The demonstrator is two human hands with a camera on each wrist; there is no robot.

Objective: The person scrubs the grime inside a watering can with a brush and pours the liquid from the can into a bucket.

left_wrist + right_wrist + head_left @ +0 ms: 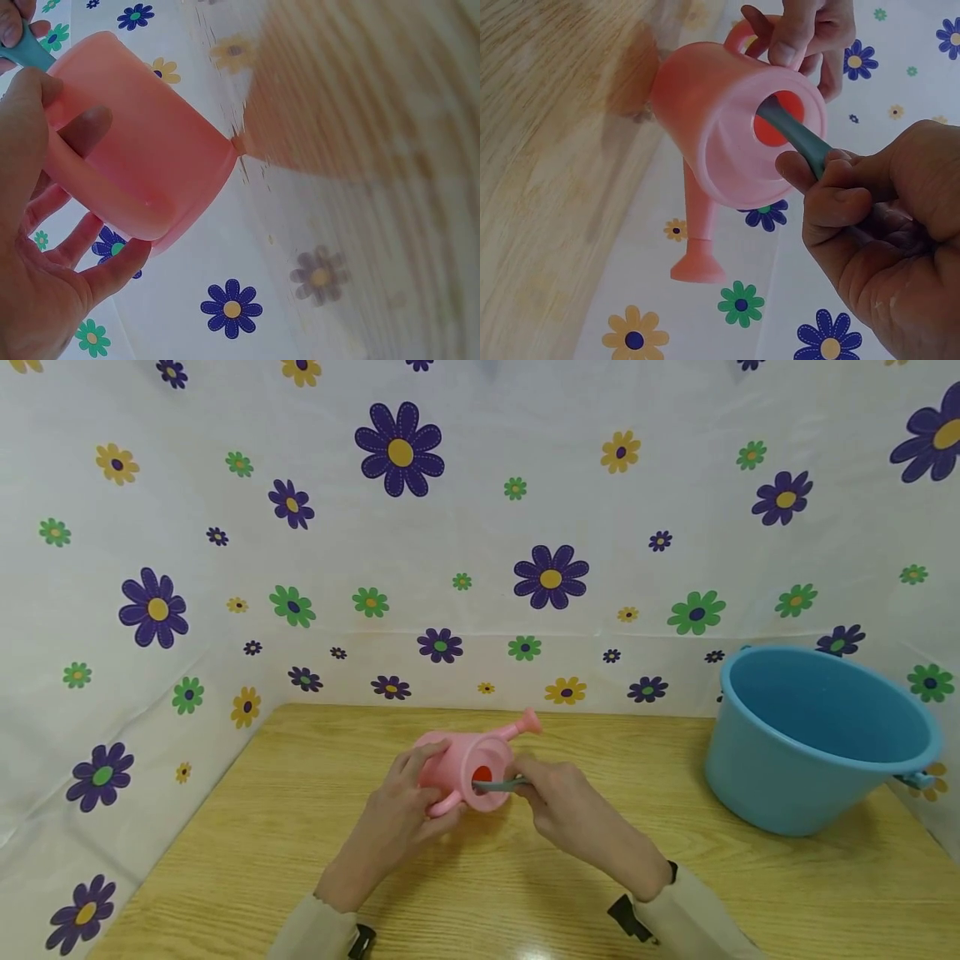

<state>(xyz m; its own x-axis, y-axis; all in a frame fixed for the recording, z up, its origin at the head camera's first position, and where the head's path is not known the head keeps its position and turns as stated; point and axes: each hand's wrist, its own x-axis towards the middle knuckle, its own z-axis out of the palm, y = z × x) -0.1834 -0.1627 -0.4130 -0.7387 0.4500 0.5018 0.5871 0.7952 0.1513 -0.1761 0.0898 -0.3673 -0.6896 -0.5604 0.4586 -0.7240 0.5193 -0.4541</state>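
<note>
A pink watering can (448, 768) lies tilted over the table, its round opening turned toward me and its spout (699, 214) pointing away to the right. My left hand (393, 814) holds it by the loop handle (105, 191), with fingers spread along the side. In my right hand (573, 806) I grip a slim blue-green handle (799, 139) between thumb and fingers. Its far end goes through the opening and is hidden inside the can, so I cannot tell what tool it is. The inside glows red around it.
A large blue bucket (780, 777) stands at the right of the wooden table (315, 777). A white cloth with printed flowers (465, 518) hangs behind the table and along its sides.
</note>
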